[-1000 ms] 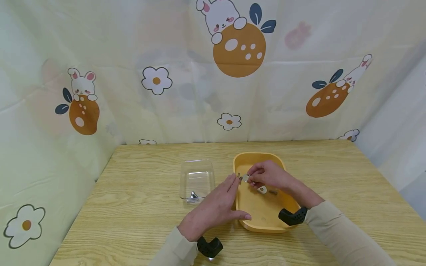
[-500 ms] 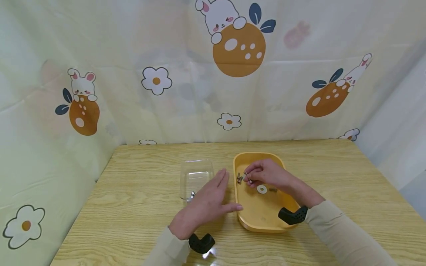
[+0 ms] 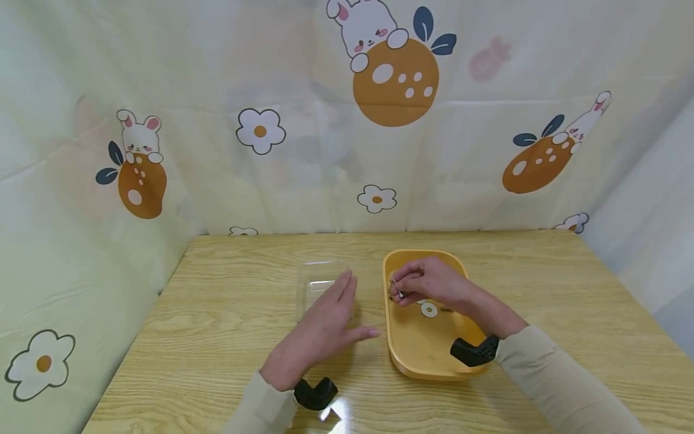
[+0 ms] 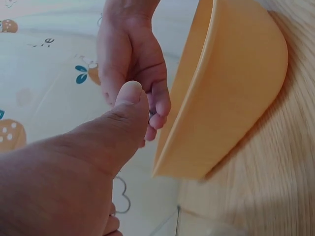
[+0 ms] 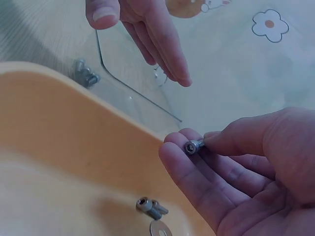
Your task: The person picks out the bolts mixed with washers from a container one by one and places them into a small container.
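My right hand (image 3: 434, 283) pinches a small metal socket-head screw (image 5: 192, 146) between thumb and fingertips, over the left side of the yellow tray (image 3: 428, 349). In the tray lie a flat washer (image 3: 429, 310), part of a second pale piece beside it, and more socket-head screws (image 5: 151, 208) below the right fingers. My left hand (image 3: 314, 331) is held flat with its thumb spread, left of the tray, with nothing in its fingers. It covers much of the clear plastic box (image 3: 306, 283). Several metal screws (image 5: 86, 73) show in that box in the right wrist view.
Both boxes stand side by side on a wood-grain table (image 3: 233, 289), with a gap between them. A printed curtain (image 3: 303, 181) hangs behind the table. Each wrist wears a black device (image 3: 474, 351).
My left hand has moved left, away from the tray's rim and over the clear box. My right hand shifted slightly left; the pale disc seen at its fingertips earlier no longer shows there.
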The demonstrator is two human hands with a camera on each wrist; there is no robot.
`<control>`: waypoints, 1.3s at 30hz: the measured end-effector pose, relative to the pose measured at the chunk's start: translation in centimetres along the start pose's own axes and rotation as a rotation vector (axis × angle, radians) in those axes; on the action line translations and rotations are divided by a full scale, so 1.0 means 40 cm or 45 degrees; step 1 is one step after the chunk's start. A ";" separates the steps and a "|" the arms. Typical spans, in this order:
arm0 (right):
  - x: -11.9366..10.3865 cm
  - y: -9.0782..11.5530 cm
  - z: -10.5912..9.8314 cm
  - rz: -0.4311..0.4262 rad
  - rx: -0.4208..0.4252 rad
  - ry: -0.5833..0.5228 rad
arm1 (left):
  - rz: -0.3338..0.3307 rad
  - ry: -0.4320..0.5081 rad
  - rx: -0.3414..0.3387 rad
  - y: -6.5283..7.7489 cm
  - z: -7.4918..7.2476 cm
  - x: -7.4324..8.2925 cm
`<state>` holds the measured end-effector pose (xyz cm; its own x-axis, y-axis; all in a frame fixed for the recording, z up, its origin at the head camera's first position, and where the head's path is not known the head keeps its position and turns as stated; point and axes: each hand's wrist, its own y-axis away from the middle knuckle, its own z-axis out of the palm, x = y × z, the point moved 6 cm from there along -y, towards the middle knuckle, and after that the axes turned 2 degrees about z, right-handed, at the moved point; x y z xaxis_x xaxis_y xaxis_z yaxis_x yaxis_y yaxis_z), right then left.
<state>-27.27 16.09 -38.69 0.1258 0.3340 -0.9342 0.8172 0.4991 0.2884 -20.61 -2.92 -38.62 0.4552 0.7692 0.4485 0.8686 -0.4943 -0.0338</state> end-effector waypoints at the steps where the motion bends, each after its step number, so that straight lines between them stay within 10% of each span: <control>1: -0.003 -0.001 0.003 0.001 -0.002 -0.003 | -0.007 0.011 0.004 0.002 -0.002 -0.005; 28: -0.043 -0.077 0.115 0.018 -0.149 -0.109 | 0.008 0.022 0.232 0.047 -0.056 -0.112; 39: -0.071 -0.117 0.171 0.007 -0.177 -0.013 | -0.165 -0.029 0.156 0.065 -0.048 -0.163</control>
<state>-27.58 7.33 -38.83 0.1361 0.3292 -0.9344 0.7308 0.6034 0.3190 -21.69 -10.01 -39.93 0.3409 0.8330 0.4358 0.9370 -0.3385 -0.0859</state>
